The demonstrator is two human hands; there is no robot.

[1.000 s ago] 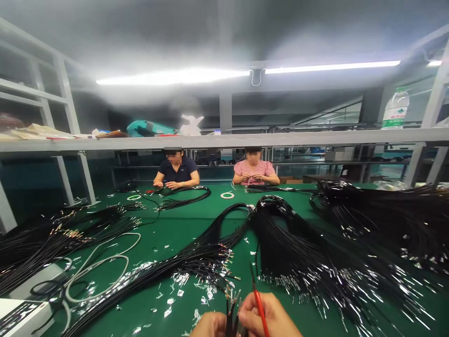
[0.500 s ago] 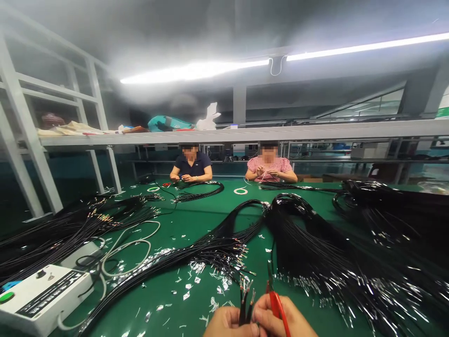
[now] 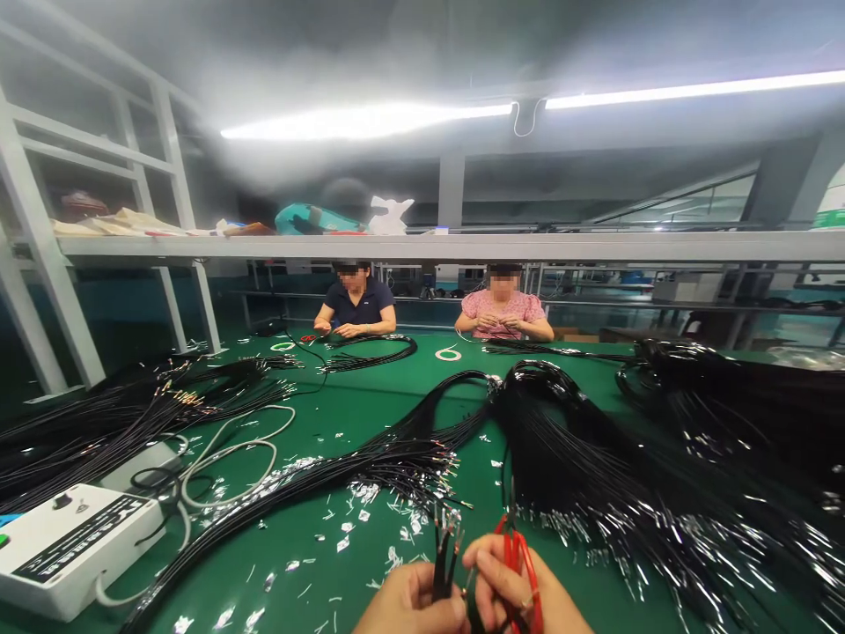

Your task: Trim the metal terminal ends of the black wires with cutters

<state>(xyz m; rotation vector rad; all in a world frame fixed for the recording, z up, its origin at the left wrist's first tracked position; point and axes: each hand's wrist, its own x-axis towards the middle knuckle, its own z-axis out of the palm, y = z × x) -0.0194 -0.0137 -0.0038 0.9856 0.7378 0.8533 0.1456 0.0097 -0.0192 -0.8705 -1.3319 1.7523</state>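
My left hand (image 3: pixel 402 603) is closed round several black cables (image 3: pixel 439 563), whose stripped ends with thin coloured wires point up and away from me. Close beside it, my right hand (image 3: pixel 502 586) grips red-handled scissors (image 3: pixel 533 572), their dark narrow blades pointing forward over the table. The fingertips of this hand are next to the cables, and a thin strand shows between the two hands. Whether the right fingers also pinch a cable, I cannot tell. Just beyond lies a bundle of black cables (image 3: pixel 317 480) with stripped ends, among scraps of foil and white clippings (image 3: pixel 343 533).
Thick black cable heaps cover the right (image 3: pixel 568 440) and the left (image 3: pixel 99 431) of the green table (image 3: pixel 349 414). A white control box (image 3: pixel 79 546) with a grey cord stands at the near left. Two people sit opposite, under a white shelf (image 3: pixel 330 246).
The scissor handles have spread apart and more of the red loops shows. Both hands have shifted slightly left in view, still holding cables and scissors. The co-workers' hands have moved a little.
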